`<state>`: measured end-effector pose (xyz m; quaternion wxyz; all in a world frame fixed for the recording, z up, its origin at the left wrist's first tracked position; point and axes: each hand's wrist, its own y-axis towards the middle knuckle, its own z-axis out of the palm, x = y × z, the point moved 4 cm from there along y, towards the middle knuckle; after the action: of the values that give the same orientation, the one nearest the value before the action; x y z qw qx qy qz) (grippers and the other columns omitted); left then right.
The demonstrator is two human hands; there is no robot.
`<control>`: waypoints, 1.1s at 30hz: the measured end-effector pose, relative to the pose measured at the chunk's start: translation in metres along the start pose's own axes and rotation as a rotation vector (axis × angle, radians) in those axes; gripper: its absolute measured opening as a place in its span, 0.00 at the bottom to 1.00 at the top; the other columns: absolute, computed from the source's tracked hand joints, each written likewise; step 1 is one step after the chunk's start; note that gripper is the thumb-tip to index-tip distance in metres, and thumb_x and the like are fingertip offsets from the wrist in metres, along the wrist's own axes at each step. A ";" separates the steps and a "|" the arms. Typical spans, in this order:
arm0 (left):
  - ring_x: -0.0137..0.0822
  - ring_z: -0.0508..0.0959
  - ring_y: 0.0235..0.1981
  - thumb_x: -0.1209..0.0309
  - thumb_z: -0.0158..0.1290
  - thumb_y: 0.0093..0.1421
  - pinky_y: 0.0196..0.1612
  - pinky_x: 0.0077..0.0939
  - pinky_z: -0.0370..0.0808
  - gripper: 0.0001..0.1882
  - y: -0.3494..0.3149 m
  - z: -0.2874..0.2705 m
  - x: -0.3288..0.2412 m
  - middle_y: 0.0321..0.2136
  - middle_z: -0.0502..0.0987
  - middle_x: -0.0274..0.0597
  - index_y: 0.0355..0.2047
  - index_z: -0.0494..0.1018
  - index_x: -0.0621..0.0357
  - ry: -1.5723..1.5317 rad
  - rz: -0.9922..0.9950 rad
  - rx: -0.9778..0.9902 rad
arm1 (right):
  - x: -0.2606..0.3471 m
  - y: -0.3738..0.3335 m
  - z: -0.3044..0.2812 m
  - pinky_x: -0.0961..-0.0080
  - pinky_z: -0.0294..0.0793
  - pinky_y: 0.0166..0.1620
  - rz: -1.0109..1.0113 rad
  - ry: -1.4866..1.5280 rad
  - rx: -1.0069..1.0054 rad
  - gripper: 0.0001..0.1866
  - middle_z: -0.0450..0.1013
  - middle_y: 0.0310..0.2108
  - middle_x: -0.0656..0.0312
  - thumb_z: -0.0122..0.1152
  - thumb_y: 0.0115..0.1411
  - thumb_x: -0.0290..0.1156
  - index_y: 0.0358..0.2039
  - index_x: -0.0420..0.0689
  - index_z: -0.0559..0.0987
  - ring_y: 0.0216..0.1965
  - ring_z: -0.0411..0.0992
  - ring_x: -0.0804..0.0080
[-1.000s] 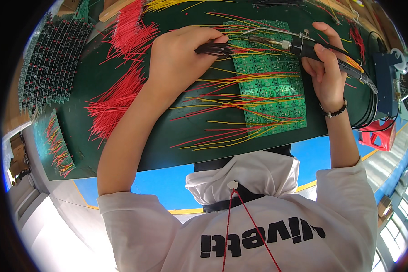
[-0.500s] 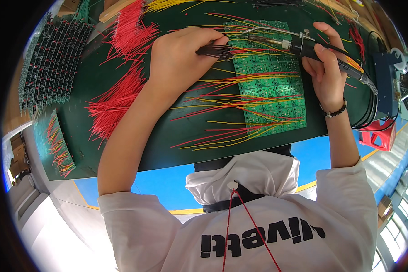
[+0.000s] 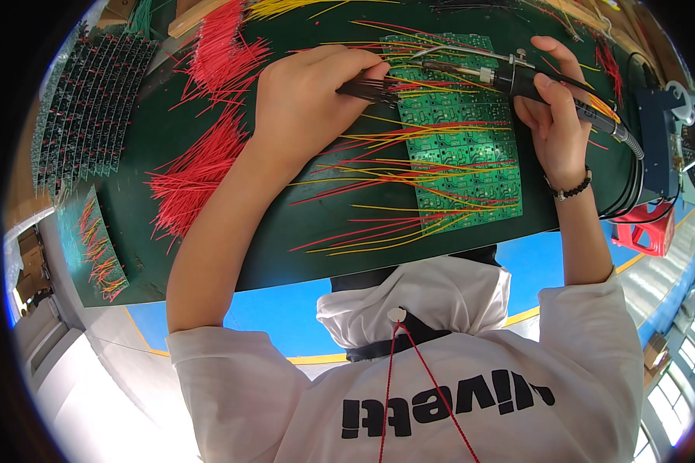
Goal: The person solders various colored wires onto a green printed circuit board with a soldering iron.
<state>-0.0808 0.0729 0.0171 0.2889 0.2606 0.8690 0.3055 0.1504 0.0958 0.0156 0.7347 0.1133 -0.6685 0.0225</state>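
My left hand (image 3: 305, 100) is closed around a bundle of black wires (image 3: 369, 91), whose ends point right toward a green circuit board panel (image 3: 463, 189). Red and yellow wires (image 3: 386, 174) stick out leftward from the panel in several rows. In my right hand (image 3: 557, 116) is a soldering iron (image 3: 521, 79) with a thin metal feed tube (image 3: 459, 51) along its top. The iron's tip hovers over or touches the upper part of the panel, near the wire ends; contact cannot be made out. My left fingertips partly hide the black bundle.
Red wires (image 3: 201, 174) lie piled left of my left forearm, with yellow wires (image 3: 301, 6) at the far edge. Dark boards (image 3: 93, 108) stand at far left, and a wired board (image 3: 100, 247) lies below them. A blue machine (image 3: 656, 147) with black cables is on the right.
Both hands stay almost in place. The black wire ends and the iron's tip have shifted very slightly.
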 end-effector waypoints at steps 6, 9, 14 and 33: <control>0.35 0.74 0.19 0.70 0.59 0.44 0.20 0.25 0.70 0.06 0.000 0.000 -0.001 0.17 0.73 0.35 0.22 0.73 0.54 0.003 0.035 -0.021 | 0.000 0.001 -0.001 0.86 0.46 0.17 0.010 0.033 -0.018 0.19 0.47 0.07 0.74 0.40 0.56 0.26 0.50 0.38 0.62 0.09 0.43 0.88; 0.35 0.74 0.19 0.69 0.59 0.44 0.20 0.25 0.70 0.06 0.000 -0.001 -0.002 0.17 0.73 0.35 0.22 0.73 0.54 0.016 0.032 -0.023 | 0.000 0.001 -0.002 0.86 0.46 0.17 0.008 0.053 -0.028 0.20 0.47 0.07 0.74 0.40 0.56 0.26 0.50 0.38 0.62 0.09 0.42 0.88; 0.35 0.74 0.19 0.69 0.59 0.44 0.20 0.25 0.70 0.06 -0.001 0.000 0.000 0.17 0.73 0.35 0.22 0.73 0.53 0.018 0.033 -0.032 | 0.001 0.000 0.000 0.87 0.45 0.17 -0.009 0.030 -0.021 0.20 0.48 0.06 0.74 0.41 0.55 0.27 0.50 0.37 0.61 0.09 0.42 0.88; 0.38 0.73 0.27 0.78 0.48 0.51 0.28 0.23 0.70 0.08 0.005 -0.008 0.003 0.27 0.71 0.41 0.33 0.68 0.57 -0.139 -0.097 0.031 | 0.006 0.005 -0.010 0.86 0.45 0.17 -0.093 0.139 -0.099 0.17 0.47 0.07 0.74 0.40 0.56 0.25 0.47 0.39 0.65 0.09 0.41 0.88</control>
<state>-0.0868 0.0748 0.0251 0.3587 0.2434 0.8631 0.2589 0.1602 0.1021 0.0217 0.7841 0.1059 -0.6104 -0.0372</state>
